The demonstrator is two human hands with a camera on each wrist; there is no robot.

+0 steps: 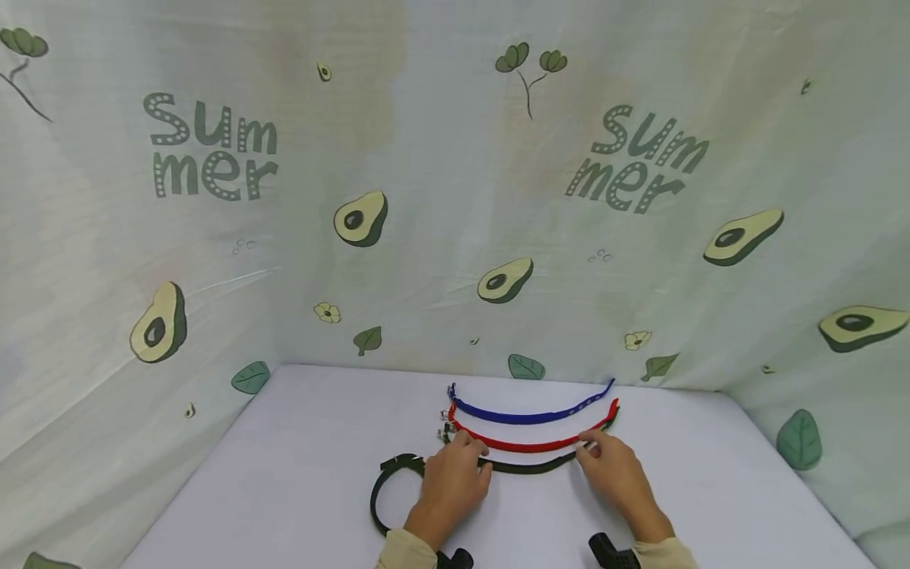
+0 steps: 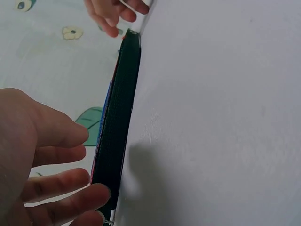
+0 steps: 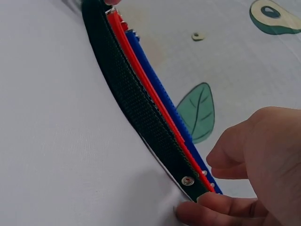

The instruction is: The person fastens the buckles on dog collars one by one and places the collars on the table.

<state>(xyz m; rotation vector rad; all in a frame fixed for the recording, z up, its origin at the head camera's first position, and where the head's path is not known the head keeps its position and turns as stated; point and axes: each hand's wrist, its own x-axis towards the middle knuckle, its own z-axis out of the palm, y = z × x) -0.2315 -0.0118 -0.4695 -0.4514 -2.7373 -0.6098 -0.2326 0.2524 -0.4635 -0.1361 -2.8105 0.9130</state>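
Observation:
Three collars lie in matching curves: a blue collar (image 1: 522, 418) at the back, a red collar (image 1: 526, 448) in the middle, and a dark green collar (image 1: 529, 468) nearest me. Their metal fittings (image 1: 446, 432) gather at the left ends. My left hand (image 1: 455, 478) is over the dark green collar's left part, its fingertips touching the strap in the left wrist view. At the right end my right hand (image 1: 614, 474) has fingertips against the dark green collar's edge, beside a metal eyelet (image 3: 188, 181). The fingers of both hands are loosely spread.
Left of my left hand, a dark looped collar (image 1: 375, 498) lies on the white table (image 1: 284, 450), partly hidden by the hand and sleeve. Behind the table hangs a cloth backdrop (image 1: 441, 158) printed with avocados and leaves. Black wrist devices (image 1: 607, 549) sit at both cuffs.

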